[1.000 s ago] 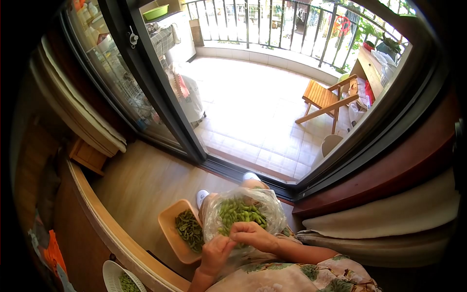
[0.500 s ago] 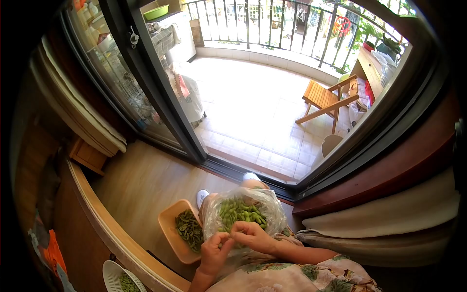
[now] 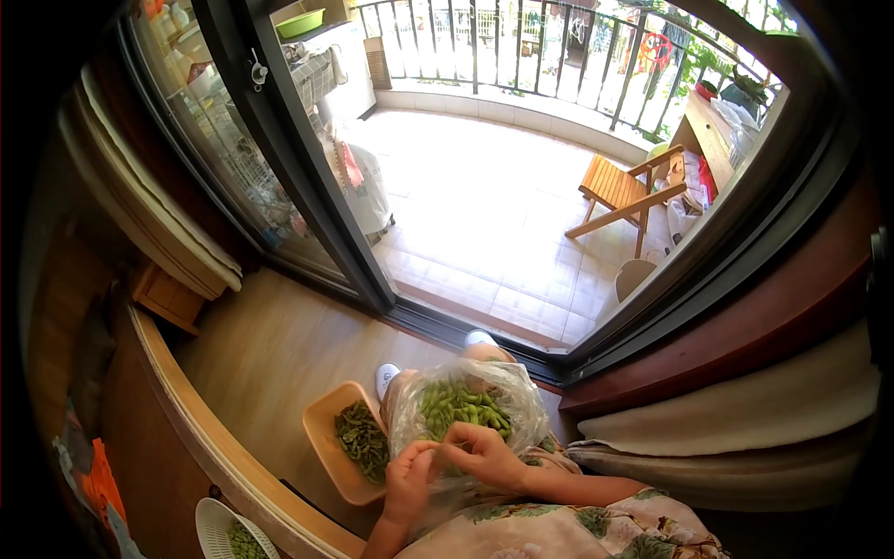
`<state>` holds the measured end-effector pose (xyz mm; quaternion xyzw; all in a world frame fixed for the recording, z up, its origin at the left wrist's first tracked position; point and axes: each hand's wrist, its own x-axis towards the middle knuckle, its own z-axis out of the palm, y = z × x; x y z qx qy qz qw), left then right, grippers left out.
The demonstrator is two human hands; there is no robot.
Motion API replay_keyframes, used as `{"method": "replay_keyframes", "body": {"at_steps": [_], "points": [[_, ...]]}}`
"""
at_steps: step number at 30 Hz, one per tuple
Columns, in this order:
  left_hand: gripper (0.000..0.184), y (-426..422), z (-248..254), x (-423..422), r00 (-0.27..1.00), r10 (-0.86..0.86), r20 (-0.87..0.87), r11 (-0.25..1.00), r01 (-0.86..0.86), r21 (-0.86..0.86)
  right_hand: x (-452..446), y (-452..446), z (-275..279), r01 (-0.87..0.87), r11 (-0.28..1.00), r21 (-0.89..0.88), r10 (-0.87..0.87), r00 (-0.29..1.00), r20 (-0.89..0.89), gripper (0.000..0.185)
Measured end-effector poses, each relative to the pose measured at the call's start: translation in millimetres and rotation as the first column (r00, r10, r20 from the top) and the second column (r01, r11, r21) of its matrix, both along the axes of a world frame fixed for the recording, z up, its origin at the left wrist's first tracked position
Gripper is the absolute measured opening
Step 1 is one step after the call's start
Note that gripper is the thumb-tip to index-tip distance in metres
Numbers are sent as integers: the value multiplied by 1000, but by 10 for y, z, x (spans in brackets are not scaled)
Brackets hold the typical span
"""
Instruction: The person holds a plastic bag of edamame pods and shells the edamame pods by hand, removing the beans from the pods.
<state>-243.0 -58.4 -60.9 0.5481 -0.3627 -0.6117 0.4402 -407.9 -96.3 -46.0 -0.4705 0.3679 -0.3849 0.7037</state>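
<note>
My left hand [image 3: 406, 484] and my right hand [image 3: 486, 459] meet over my lap, fingertips pinched together on a small green bean pod [image 3: 436, 446]. Fingers hide most of that pod. Just beyond them, a clear plastic bag [image 3: 527, 402] lies open on my lap, with many plump green soybean pods [image 3: 461, 406] inside. To the left stands an orange plastic basin [image 3: 319, 438] holding darker, flattened pods [image 3: 360, 436]. A white slotted basket [image 3: 210, 524] at the bottom left contains shelled green beans [image 3: 245, 540].
A curved wooden edge [image 3: 191, 419] runs between the basket and the basin. Ahead, a sliding door frame [image 3: 358, 252] opens onto a tiled balcony [image 3: 484, 200] with a wooden folding chair [image 3: 616, 184] and a railing [image 3: 521, 56]. Curtains [image 3: 736, 401] hang at the right.
Both hands stay over the bag, with only slight finger and wrist shifts; the left hand's fingers have straightened a little. The containers have not moved.
</note>
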Motion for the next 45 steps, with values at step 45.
{"method": "replay_keyframes", "body": {"at_steps": [45], "points": [[29, 1757, -378, 3427, 37, 335, 942, 628, -753, -193, 11, 15, -71, -76, 997, -18, 74, 989, -126, 15]]}}
